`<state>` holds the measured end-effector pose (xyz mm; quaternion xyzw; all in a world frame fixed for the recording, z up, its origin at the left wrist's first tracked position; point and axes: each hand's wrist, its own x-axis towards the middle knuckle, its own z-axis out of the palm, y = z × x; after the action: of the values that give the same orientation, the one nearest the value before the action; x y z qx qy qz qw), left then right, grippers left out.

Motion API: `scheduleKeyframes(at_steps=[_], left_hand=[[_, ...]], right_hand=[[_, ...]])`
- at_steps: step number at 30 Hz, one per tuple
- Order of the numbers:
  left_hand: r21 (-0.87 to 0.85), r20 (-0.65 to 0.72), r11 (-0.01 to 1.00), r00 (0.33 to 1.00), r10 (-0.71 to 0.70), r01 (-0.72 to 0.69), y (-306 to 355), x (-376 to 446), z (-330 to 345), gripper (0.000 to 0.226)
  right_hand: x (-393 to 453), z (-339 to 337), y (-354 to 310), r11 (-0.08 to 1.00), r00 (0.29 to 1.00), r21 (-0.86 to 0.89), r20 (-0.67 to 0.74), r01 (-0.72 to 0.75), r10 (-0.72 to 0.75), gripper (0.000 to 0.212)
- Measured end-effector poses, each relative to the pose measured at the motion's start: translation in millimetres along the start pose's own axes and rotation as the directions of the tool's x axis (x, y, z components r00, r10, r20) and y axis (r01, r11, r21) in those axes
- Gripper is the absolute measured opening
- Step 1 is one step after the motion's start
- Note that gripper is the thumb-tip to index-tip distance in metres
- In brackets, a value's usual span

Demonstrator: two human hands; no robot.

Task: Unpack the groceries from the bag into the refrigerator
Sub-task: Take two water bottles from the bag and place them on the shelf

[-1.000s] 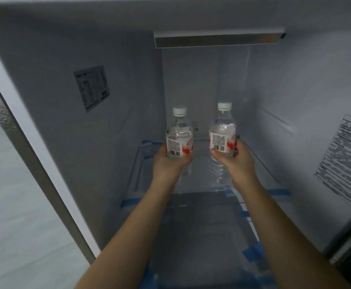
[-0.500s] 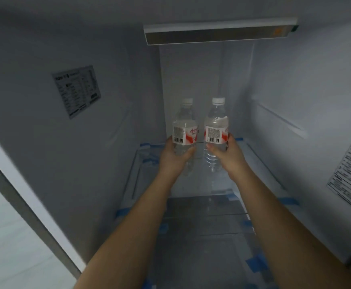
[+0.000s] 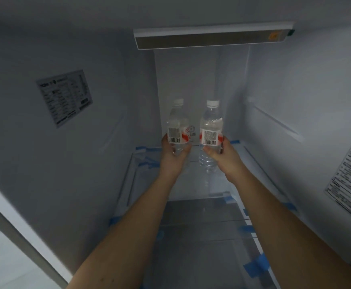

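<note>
Deep inside the fridge (image 3: 70, 184), above the glass shelf (image 3: 191, 184), the left hand (image 3: 173, 153) and right hand (image 3: 222, 152) each wrap 1 upright bottle (image 3: 177, 126), (image 3: 211, 126) low on its body, side by side near the back wall, probably so both land standing together.

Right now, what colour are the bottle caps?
White, both caps: left bottle, right bottle. Head view.
</note>
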<state>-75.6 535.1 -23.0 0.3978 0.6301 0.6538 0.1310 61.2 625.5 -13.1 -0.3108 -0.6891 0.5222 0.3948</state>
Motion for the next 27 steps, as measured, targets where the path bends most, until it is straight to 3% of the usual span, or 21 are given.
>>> scheduleKeyframes(at_steps=[7,21,27], left_hand=[[-0.047,0.067,0.999,0.998,-0.019,0.022,-9,1,0,0.073],[0.139,0.122,0.989,0.992,0.023,-0.040,-7,-9,-4,0.076],[0.234,0.104,0.972,0.995,-0.006,-0.018,3,-12,-17,0.075]], right_hand=[[6,1,4,1.000,1.000,0.010,0.030,-0.009,0.009,0.060],[-1,1,2,1.000,0.996,-0.001,0.080,-0.027,0.027,0.066],[-6,-1,-12,0.992,0.996,-0.118,0.068,-0.051,0.060,0.072]])
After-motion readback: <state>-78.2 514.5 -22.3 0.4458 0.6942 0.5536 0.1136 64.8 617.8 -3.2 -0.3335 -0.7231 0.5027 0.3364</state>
